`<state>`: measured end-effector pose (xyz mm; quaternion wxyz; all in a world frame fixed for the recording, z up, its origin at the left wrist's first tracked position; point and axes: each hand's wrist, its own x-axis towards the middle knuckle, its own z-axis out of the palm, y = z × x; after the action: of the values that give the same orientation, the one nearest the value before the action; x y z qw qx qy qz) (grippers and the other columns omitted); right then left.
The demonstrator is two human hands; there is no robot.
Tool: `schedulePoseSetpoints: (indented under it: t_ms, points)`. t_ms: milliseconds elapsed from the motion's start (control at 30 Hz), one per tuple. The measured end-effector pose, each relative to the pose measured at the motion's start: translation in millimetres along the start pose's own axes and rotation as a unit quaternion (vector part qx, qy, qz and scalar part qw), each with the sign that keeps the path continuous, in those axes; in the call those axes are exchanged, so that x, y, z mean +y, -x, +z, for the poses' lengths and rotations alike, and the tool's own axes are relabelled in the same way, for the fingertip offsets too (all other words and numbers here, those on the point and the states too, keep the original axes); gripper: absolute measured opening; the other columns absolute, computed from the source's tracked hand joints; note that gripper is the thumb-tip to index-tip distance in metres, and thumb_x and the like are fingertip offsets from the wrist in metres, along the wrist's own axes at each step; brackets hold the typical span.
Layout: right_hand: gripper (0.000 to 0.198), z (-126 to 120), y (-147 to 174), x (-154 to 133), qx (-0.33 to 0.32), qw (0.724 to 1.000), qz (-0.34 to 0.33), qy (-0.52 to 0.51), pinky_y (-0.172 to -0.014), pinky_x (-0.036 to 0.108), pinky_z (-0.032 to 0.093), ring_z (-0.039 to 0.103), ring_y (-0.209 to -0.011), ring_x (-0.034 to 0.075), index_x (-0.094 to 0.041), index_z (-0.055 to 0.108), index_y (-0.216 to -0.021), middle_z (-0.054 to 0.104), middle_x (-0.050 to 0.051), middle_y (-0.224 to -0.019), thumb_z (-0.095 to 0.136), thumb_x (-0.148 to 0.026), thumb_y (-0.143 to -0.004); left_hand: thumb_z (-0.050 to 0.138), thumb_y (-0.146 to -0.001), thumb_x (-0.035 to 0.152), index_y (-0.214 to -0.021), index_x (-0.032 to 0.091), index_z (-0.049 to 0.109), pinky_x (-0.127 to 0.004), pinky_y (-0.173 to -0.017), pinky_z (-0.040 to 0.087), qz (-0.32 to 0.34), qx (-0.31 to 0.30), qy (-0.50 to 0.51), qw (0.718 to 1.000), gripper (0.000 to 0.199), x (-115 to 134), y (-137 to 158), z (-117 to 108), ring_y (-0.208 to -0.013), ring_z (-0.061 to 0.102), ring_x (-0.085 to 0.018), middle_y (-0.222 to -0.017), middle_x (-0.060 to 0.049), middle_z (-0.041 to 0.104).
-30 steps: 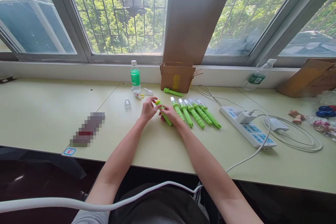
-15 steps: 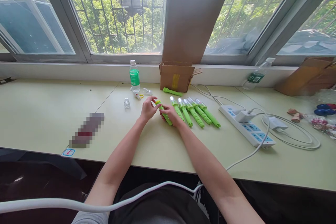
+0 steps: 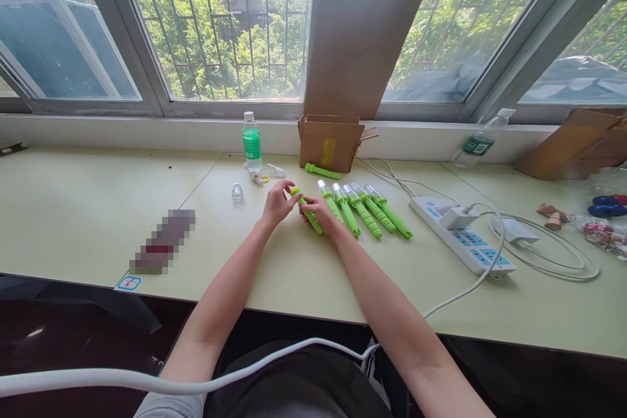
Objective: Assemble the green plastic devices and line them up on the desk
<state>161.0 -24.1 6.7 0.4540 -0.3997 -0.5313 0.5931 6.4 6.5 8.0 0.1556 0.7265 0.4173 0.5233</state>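
Observation:
A green plastic stick (image 3: 311, 219) with a yellow part at its top end slants between my two hands over the table. My right hand (image 3: 317, 210) is closed around its ribbed shaft. At the yellow top, my left hand (image 3: 279, 202) pinches with thumb and fingers; the exact contact is partly hidden. Right of the hands lie several similar green sticks (image 3: 363, 212) with clear caps, side by side. Another green stick (image 3: 322, 172), without a clear cap, rests in front of the cardboard box. Left of my left hand stands a small clear plastic cap (image 3: 238, 192).
Behind the hands are a water bottle (image 3: 252, 144), a clear plastic piece (image 3: 276, 171), a small yellow-and-white part (image 3: 259, 178) and a cardboard box (image 3: 329, 142). A power strip (image 3: 463, 238) with looping cables lies to the right. A white cable (image 3: 235, 375) crosses before my body.
Both hands keep their grip on the green stick in nearly the same pose. The whole view has shifted very slightly; nothing else visibly moved.

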Motion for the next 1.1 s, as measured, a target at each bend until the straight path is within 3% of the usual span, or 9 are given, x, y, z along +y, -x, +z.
schedulePoseSetpoints:
  t_ms: [400, 867, 1100]
  points:
    - [0.027, -3.0, 2.5, -5.6, -0.014, 0.999, 0.017, -0.040, -0.041, 0.023, 0.037, 0.049, -0.046, 0.010, -0.017, 0.062, -0.083, 0.058, 0.001, -0.063, 0.068, -0.034, -0.064, 0.068, -0.074, 0.033, -0.098, 0.021, 0.056, -0.023, -0.052, 0.043, 0.014, -0.011, 0.017, 1.000, 0.029, 7.9, 2.9, -1.8, -0.047, 0.044, -0.003, -0.094, -0.002, 0.057]
    - [0.023, -6.1, -0.2, -1.8, -0.027, 0.999, 0.022, -0.039, -0.042, 0.024, 0.037, 0.049, -0.047, 0.011, -0.016, 0.063, -0.082, 0.058, 0.002, -0.063, 0.066, -0.031, -0.064, 0.070, -0.071, 0.035, -0.097, 0.020, 0.057, -0.022, -0.051, 0.042, 0.010, -0.020, 0.023, 0.999, 0.032, 5.3, 0.3, -1.8, -0.048, 0.043, -0.004, -0.084, 0.000, 0.057]
    - [0.030, -7.5, 0.1, -2.9, -0.037, 0.997, 0.026, -0.062, -0.041, 0.023, 0.035, 0.050, -0.047, 0.011, -0.016, 0.063, -0.088, 0.058, 0.002, -0.064, 0.069, -0.034, -0.064, 0.068, -0.073, 0.039, -0.101, 0.020, 0.055, -0.023, -0.052, 0.043, 0.010, -0.010, 0.024, 1.000, 0.036, 5.3, 1.8, -1.9, -0.047, 0.045, -0.004, -0.090, -0.001, 0.059]
